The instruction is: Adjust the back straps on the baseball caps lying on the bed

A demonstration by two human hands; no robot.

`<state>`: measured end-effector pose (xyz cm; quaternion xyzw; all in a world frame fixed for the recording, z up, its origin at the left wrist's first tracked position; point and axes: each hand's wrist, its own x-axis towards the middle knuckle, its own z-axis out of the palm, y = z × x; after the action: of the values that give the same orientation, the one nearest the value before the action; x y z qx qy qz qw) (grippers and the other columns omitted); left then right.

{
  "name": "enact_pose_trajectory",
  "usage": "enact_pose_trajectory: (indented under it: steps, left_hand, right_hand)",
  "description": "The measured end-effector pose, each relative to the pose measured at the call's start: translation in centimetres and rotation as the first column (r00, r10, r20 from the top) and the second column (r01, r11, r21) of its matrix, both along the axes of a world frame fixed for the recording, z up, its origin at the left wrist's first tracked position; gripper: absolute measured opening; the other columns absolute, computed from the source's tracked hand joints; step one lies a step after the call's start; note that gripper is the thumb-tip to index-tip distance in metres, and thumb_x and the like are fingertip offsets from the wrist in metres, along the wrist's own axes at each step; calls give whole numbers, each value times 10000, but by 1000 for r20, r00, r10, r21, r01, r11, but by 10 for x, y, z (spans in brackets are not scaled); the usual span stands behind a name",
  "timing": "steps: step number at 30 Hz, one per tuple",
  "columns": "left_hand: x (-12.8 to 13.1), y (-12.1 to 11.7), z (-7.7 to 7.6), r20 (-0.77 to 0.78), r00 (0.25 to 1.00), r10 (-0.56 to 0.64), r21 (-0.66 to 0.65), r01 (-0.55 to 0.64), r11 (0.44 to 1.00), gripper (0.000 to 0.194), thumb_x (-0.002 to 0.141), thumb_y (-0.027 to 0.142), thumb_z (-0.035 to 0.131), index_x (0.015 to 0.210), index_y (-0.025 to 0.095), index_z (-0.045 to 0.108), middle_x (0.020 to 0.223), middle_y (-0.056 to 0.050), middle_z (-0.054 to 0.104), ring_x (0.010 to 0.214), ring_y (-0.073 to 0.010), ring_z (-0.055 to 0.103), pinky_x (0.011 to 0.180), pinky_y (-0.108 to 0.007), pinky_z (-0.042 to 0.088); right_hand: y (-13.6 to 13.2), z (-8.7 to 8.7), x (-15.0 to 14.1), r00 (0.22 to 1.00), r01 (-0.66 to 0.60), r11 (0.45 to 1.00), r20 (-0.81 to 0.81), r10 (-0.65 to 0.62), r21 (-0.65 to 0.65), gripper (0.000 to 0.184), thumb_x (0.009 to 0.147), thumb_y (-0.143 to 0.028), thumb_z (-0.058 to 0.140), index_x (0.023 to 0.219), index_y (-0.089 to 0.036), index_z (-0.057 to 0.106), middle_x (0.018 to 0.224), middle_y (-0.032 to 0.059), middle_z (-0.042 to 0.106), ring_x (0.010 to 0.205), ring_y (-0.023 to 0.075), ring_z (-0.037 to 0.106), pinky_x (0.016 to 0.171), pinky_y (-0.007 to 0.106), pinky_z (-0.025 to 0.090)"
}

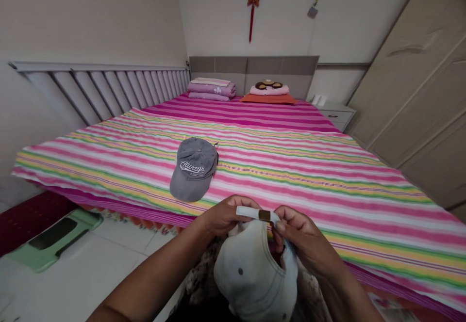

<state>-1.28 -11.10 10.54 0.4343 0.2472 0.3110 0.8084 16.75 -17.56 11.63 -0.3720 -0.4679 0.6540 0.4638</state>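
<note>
Both hands raised together at six o'clock

The left hand (222, 215) and right hand (302, 237) are held close, fingers curled and pinched toward each other; forearms are angled in from seven and five o'clock.

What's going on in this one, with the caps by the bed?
A person stands at the foot of a bed with a striped sheet, holding a white cap in both hands. The left hand and right hand pinch the cap's back strap at its brass buckle. A grey cap lies on the sheet just beyond. Folded bedding and a pillow sit at the headboard.
</note>
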Motion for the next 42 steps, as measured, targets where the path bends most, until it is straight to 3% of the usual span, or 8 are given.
enact_pose_trajectory:
  steps: [6, 14, 21, 26, 29, 33, 37, 42]
  left_hand:
    - [3, -4, 10, -68, 996, -66, -15, 65, 998, 356, 413, 299, 812, 657, 95, 652, 541, -6, 585, 432, -56, 470, 437, -167, 333]
    - [8, -10, -7, -117, 993, 15, -34, -20, 999, 246, 484, 268, 759, 556, 102, 592, 471, 7, 555, 354, -46, 408, 372, -170, 289]
    - [-1, -9, -6, 56, 993, 106, -28, -105, 994, 265, 508, 305, 738, 546, 125, 547, 456, 8, 549, 363, -68, 441, 384, -179, 304]
    - [-17, -5, -14, 199, 957, 209, -31, -207, 978, 223, 570, 272, 716, 555, 135, 541, 455, 25, 508, 396, -75, 447, 422, -198, 341]
    - [-28, -5, -16, 235, 933, 271, -58, -265, 963, 228, 589, 288, 719, 565, 133, 553, 469, 20, 515, 401, -72, 441, 428, -197, 343]
    - [-51, -3, -3, 228, 883, 411, -108, -396, 912, 225, 549, 267, 756, 590, 128, 584, 474, 30, 526, 405, -60, 454, 433, -177, 357]
    - [-86, 9, 19, 163, 863, 479, -143, -460, 877, 157, 580, 180, 704, 718, 129, 650, 591, 4, 626, 499, -90, 549, 511, -187, 431]
    - [-135, 44, 46, 166, 880, 445, -44, -444, 895, 437, 563, 60, 571, 992, 114, 630, 782, -41, 671, 688, -140, 619, 655, -221, 481]
  right_hand:
    - [4, 2, -2, 998, -13, 1000, 60, 12, 21, 278, 744, -415, 622, 683, -159, 533, 434, -65, 436, 394, 57, 331, 419, 194, 243]
    - [7, -1, -11, 996, -29, 997, 87, 22, 77, 275, 747, -387, 614, 620, -164, 518, 427, -71, 392, 391, 54, 289, 400, 202, 200]
    - [12, -5, -8, 982, 92, 996, -162, -93, -12, 256, 716, -319, 648, 575, -172, 493, 391, -93, 329, 361, 42, 254, 408, 197, 227]
    - [24, -6, 1, 884, 201, 970, -401, -241, -138, 272, 687, -325, 682, 567, -188, 480, 467, -66, 430, 415, 72, 418, 467, 216, 367]
    - [26, -16, -1, 940, 58, 989, -327, -101, -139, 251, 679, -400, 698, 765, -187, 599, 634, 3, 610, 581, 134, 576, 565, 252, 437]
    - [28, -27, -19, 955, -256, 946, -205, 215, -197, 350, 657, -330, 738, 936, -156, 617, 850, 85, 683, 700, 182, 631, 656, 297, 454]
    - [47, -18, -46, 963, -141, 977, -250, 98, -161, 244, 655, -298, 743, 825, -172, 623, 740, 23, 677, 570, 118, 593, 545, 219, 429]
    - [106, 9, -81, 954, -1, 993, -299, -34, -116, 203, 610, -259, 772, 681, -163, 608, 553, -38, 599, 478, 85, 527, 493, 187, 419]
